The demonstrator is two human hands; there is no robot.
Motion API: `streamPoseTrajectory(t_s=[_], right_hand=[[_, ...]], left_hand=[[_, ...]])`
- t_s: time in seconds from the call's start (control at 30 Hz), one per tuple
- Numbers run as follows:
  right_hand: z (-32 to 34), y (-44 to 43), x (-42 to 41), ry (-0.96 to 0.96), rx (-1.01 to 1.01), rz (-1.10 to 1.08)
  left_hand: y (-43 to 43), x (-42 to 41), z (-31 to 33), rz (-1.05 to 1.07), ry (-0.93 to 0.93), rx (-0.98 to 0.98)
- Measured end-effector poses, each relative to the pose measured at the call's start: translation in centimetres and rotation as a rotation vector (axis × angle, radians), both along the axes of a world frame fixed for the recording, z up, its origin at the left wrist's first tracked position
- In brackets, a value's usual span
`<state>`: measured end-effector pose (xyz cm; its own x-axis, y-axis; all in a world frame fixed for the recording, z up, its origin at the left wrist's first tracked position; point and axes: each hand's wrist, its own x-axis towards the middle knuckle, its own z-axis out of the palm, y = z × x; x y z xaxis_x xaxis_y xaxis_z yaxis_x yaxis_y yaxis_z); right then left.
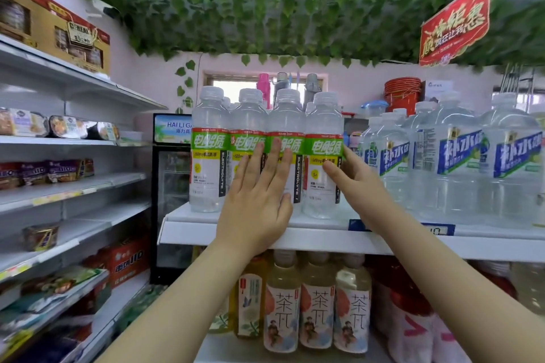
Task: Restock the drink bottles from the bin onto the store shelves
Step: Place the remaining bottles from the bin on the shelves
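Several clear electrolyte bottles with green labels stand in a row on the white top shelf (312, 240). My left hand (259, 200) lies flat with straight fingers against the fronts of the two middle bottles (250, 124). My right hand (351, 178) touches the rightmost electrolyte bottle (323, 127), thumb on its front and fingers along its right side. The bin is out of view.
Large blue-labelled water bottles (451, 162) fill the top shelf to the right. Tea bottles (317, 300) stand on the shelf below. A snack rack (73, 186) runs along the left, and a drinks fridge (171, 194) stands behind it. A red sign (455, 23) hangs overhead.
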<state>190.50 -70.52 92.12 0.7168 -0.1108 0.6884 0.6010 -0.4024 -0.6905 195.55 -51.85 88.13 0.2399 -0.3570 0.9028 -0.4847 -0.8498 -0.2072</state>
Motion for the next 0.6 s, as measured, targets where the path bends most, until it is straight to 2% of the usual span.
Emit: streamPoseTrajectory(t_s=[0.27,0.47,0.6], right_hand=[[1.8,-1.0,-1.3,0.167,-0.198,-0.038],[2.0,-0.1,-1.1,0.225,-0.243,-0.110],[2.2,0.2,-1.2,0.253,-0.233,-0.083]], left_hand=[[-0.1,0.0,0.0,0.002,0.008,0.004],[-0.2,0.1,0.0,0.006,0.012,-0.001],[0.0,0.1,0.1,-0.002,0.029,0.005]])
